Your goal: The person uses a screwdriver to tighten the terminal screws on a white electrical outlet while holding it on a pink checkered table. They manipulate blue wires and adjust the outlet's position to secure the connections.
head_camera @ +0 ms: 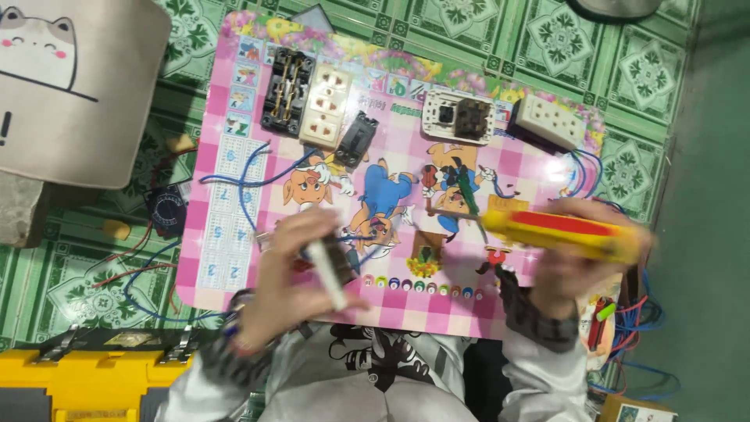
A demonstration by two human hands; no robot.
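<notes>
A small white-and-dark switch part [328, 266] (blurred, its kind hard to tell) is gripped in the left hand [293, 273] above the pink cartoon board [234, 234]. A yellow-and-red screwdriver [558, 230] is clasped in the right hand [578, 258]. Several sockets lie opened at the board's far edge, one dark module [355, 141] loose; reassembly appears unfinished.

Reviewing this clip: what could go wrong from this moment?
1. The right hand holds a yellow and red tool whose tip points toward the left hand; a slip could jab it.
2. The left hand grips a small white part over the pink board; it might drop among the loose blue wires.
</notes>
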